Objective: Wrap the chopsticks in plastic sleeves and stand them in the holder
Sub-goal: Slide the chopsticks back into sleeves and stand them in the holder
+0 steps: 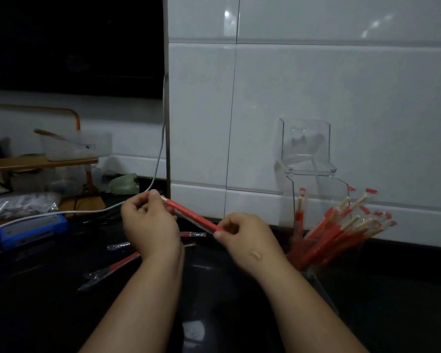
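Observation:
Between both hands a pair of chopsticks in a red paper wrap [192,214] slants down to the right, with a clear plastic sleeve along it. My left hand [148,220] pinches its upper left end. My right hand [242,234] pinches the lower right end. To the right, a clear acrylic holder [316,192] with its lid flipped up stands against the tiled wall. Several sleeved red chopsticks [334,233] lean inside it. More red sleeves and wrapped pairs [112,270] lie on the dark counter below my left hand.
A blue box [33,229] and a white cable [92,212] lie at the left. Behind them stand a wooden rack [36,163] with a plastic container [74,146], a bag of packets [18,206] and a green object [125,184]. A white tiled wall closes the back.

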Action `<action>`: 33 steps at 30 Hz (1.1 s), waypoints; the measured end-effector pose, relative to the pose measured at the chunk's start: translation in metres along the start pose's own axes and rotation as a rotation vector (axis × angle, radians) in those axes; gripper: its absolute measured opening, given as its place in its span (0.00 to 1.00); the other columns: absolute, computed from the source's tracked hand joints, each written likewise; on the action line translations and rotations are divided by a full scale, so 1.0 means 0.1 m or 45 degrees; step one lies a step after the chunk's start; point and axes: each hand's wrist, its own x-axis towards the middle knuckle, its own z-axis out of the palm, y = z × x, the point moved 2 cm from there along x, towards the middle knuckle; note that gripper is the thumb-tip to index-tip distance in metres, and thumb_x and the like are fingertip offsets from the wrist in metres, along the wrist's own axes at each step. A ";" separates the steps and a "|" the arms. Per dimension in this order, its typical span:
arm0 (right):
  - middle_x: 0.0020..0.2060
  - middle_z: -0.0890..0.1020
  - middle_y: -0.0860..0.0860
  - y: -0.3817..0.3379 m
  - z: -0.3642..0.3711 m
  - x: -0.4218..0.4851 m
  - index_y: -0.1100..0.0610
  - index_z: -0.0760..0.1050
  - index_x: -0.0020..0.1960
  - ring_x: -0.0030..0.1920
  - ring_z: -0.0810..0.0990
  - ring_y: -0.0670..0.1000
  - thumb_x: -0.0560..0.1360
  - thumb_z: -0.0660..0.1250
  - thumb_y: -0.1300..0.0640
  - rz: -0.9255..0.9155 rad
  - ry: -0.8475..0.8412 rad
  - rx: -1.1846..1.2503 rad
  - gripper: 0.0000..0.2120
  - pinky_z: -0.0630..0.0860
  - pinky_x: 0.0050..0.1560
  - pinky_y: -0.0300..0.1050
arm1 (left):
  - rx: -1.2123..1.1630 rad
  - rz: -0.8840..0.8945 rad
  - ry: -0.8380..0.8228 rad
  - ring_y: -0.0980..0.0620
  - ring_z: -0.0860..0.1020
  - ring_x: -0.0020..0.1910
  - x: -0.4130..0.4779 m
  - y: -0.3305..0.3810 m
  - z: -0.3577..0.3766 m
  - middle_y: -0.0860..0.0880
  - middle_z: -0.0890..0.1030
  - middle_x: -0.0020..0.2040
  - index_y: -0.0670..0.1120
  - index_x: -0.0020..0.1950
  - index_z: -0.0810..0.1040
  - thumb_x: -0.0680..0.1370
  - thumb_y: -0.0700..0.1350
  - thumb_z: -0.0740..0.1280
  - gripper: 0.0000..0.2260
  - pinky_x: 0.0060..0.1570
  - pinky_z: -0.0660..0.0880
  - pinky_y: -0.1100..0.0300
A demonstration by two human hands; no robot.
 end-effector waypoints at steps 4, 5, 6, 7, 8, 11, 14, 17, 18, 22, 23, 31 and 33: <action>0.41 0.81 0.45 -0.01 0.00 -0.02 0.45 0.82 0.50 0.44 0.80 0.48 0.75 0.72 0.50 0.052 -0.061 -0.153 0.04 0.78 0.50 0.46 | -0.005 -0.009 -0.055 0.58 0.78 0.33 -0.03 0.03 0.00 0.52 0.80 0.39 0.49 0.50 0.76 0.79 0.40 0.67 0.04 0.33 0.75 0.65; 0.42 0.82 0.46 0.00 -0.02 -0.02 0.45 0.82 0.51 0.44 0.80 0.49 0.75 0.71 0.50 0.072 -0.054 -0.185 0.05 0.78 0.51 0.47 | -0.018 -0.002 -0.060 0.59 0.77 0.33 -0.03 0.04 0.00 0.52 0.79 0.39 0.48 0.51 0.75 0.78 0.38 0.68 0.06 0.33 0.74 0.66; 0.43 0.82 0.46 0.00 -0.03 -0.02 0.45 0.82 0.51 0.45 0.80 0.49 0.75 0.71 0.50 0.088 -0.042 -0.207 0.05 0.78 0.52 0.47 | -0.034 0.002 -0.059 0.61 0.77 0.32 -0.03 0.05 0.00 0.53 0.79 0.38 0.48 0.52 0.74 0.77 0.36 0.68 0.08 0.34 0.74 0.67; 0.43 0.82 0.46 0.00 -0.04 -0.02 0.45 0.82 0.51 0.45 0.80 0.49 0.75 0.71 0.50 0.090 -0.027 -0.219 0.05 0.78 0.51 0.47 | -0.045 0.001 -0.059 0.61 0.77 0.31 -0.03 0.05 0.00 0.53 0.79 0.38 0.48 0.54 0.73 0.77 0.35 0.68 0.10 0.35 0.74 0.65; 0.43 0.82 0.46 0.00 -0.04 -0.03 0.45 0.82 0.50 0.45 0.80 0.49 0.75 0.71 0.49 0.078 -0.013 -0.218 0.05 0.78 0.50 0.46 | -0.050 0.002 -0.064 0.59 0.77 0.32 -0.03 0.05 0.00 0.52 0.79 0.38 0.48 0.55 0.73 0.77 0.35 0.68 0.11 0.37 0.75 0.63; 0.42 0.80 0.44 -0.06 -0.02 -0.07 0.46 0.82 0.49 0.44 0.78 0.48 0.74 0.71 0.44 -0.044 0.049 -0.185 0.07 0.76 0.47 0.44 | -0.048 0.020 -0.101 0.55 0.75 0.32 -0.04 0.05 0.01 0.50 0.78 0.38 0.49 0.53 0.72 0.77 0.33 0.67 0.12 0.37 0.74 0.59; 0.39 0.75 0.44 -0.13 -0.01 -0.09 0.48 0.83 0.49 0.46 0.74 0.49 0.76 0.67 0.42 -0.212 0.138 -0.246 0.11 0.73 0.48 0.45 | -0.055 0.039 -0.125 0.61 0.75 0.28 -0.07 0.06 0.01 0.50 0.78 0.38 0.50 0.49 0.73 0.76 0.32 0.66 0.12 0.30 0.73 0.64; 0.40 0.73 0.44 -0.17 0.00 -0.12 0.49 0.82 0.52 0.45 0.73 0.48 0.79 0.63 0.42 -0.303 0.157 -0.236 0.14 0.71 0.45 0.45 | -0.067 0.062 -0.164 0.61 0.76 0.29 -0.08 0.06 0.02 0.49 0.79 0.38 0.50 0.47 0.74 0.76 0.31 0.65 0.13 0.27 0.73 0.66; 0.41 0.76 0.45 -0.18 -0.01 -0.12 0.49 0.82 0.53 0.45 0.74 0.48 0.79 0.62 0.43 -0.329 0.154 -0.208 0.13 0.72 0.46 0.45 | -0.071 0.059 -0.174 0.60 0.77 0.30 -0.08 0.06 0.03 0.49 0.79 0.39 0.50 0.47 0.74 0.76 0.31 0.64 0.13 0.28 0.74 0.66; 0.43 0.81 0.46 -0.20 -0.02 -0.12 0.48 0.82 0.54 0.48 0.73 0.51 0.80 0.63 0.47 -0.433 0.287 -0.282 0.11 0.71 0.49 0.47 | -0.101 0.028 -0.186 0.57 0.79 0.33 -0.10 0.05 0.04 0.47 0.81 0.39 0.51 0.49 0.74 0.79 0.33 0.60 0.12 0.28 0.75 0.64; 0.42 0.81 0.47 -0.21 -0.03 -0.12 0.48 0.83 0.53 0.47 0.73 0.52 0.79 0.64 0.47 -0.481 0.369 -0.307 0.11 0.72 0.50 0.49 | -0.128 0.009 -0.188 0.56 0.78 0.31 -0.10 0.06 0.05 0.46 0.80 0.38 0.51 0.48 0.74 0.81 0.35 0.58 0.12 0.27 0.74 0.64; 0.38 0.81 0.45 -0.39 -0.22 -0.30 0.51 0.84 0.45 0.39 0.71 0.51 0.73 0.72 0.53 -0.932 0.991 -0.264 0.03 0.66 0.39 0.48 | 0.030 -0.116 -0.193 0.53 0.72 0.30 -0.10 -0.03 0.05 0.48 0.79 0.38 0.48 0.48 0.77 0.82 0.41 0.58 0.09 0.28 0.66 0.60; 0.39 0.82 0.44 -0.44 -0.29 -0.38 0.51 0.85 0.46 0.40 0.73 0.52 0.73 0.74 0.55 -0.984 1.129 -0.262 0.02 0.64 0.41 0.49 | 0.074 -0.112 -0.226 0.53 0.72 0.31 -0.11 -0.03 0.05 0.47 0.78 0.39 0.45 0.53 0.78 0.81 0.41 0.58 0.09 0.29 0.66 0.59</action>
